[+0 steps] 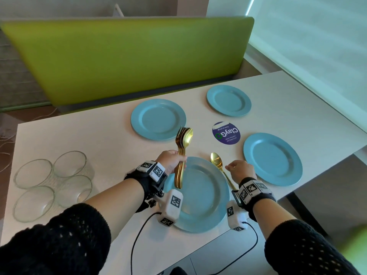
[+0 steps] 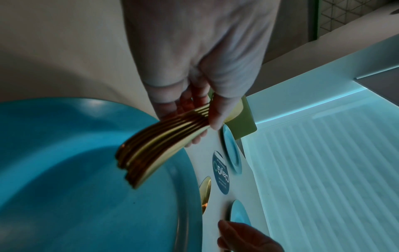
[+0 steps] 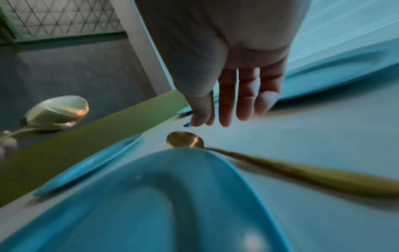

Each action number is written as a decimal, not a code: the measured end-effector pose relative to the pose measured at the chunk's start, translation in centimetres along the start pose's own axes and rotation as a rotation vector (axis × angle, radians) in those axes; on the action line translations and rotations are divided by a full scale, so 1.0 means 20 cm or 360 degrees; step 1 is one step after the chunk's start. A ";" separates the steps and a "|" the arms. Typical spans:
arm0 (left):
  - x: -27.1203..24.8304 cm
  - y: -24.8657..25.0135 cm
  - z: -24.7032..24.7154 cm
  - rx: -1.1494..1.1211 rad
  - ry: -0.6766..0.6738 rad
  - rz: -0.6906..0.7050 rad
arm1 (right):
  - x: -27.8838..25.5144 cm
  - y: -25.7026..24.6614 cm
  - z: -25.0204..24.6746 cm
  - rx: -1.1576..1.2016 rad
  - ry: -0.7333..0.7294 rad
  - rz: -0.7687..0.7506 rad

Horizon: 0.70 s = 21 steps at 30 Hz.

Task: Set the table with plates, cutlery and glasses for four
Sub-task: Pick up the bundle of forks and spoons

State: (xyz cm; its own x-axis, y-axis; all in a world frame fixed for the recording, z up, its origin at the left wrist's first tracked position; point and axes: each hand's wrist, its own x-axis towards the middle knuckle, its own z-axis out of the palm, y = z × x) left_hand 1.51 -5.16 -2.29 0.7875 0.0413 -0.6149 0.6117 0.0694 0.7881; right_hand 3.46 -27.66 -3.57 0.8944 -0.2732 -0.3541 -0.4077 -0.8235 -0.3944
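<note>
While your left hand [image 1: 172, 160] grips the bundle of gold cutlery [image 1: 181, 153] upright over the near plate [image 1: 200, 197], fingers and thumb wrapped round the stacked handles, your right hand [image 1: 239, 169] hangs just above the table [image 1: 111, 139] with its fingers straight and slightly apart, holding nothing. One gold spoon [image 1: 219, 165] lies on the table just beside the near plate's right rim, bowl pointing away from you; in the right wrist view its neck seems to touch or cross the rim, though I cannot tell which.

You are on the cutlery step, and only at the first of four places. All four blue plates are down: the near one, the far left plate [image 1: 158, 119], the far right plate [image 1: 228, 100] and the right plate [image 1: 273, 158]. Four glasses [image 1: 52, 184] sit clustered at the left end of the table, not yet shared out.

Your next move likely calls for drawing a single piece from the bundle with your free right hand. The handles are packed tight and nested, so pinch one cleanly and ease your left grip only enough to let it slide, or the rest may slip onto the plate. Forks and spoons look mixed, so check which piece you take.
</note>
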 end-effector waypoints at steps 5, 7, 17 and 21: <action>-0.02 0.07 0.06 -0.0045 -0.0175 0.0023 | -0.01 -0.10 -0.13 0.0188 0.0011 -0.0193; -0.02 0.10 0.11 -0.0049 -0.0230 0.0040 | -0.04 -0.15 -0.17 0.0484 -0.0076 -0.0230; 0.03 0.18 0.47 0.0150 -0.0523 0.0152 | -0.07 -0.14 -0.23 0.0793 -0.0235 -0.0264; 0.09 0.22 0.60 0.0264 -0.0565 0.0149 | 0.05 -0.07 -0.30 0.0917 -0.0262 -0.0172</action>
State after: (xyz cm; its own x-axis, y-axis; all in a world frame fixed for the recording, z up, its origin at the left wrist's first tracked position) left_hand 6.52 -16.67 0.30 0.7997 -0.3090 -0.5148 0.5170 -0.0816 0.8521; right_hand 5.95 -29.78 1.68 0.9149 -0.0845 -0.3947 -0.3910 -0.4283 -0.8147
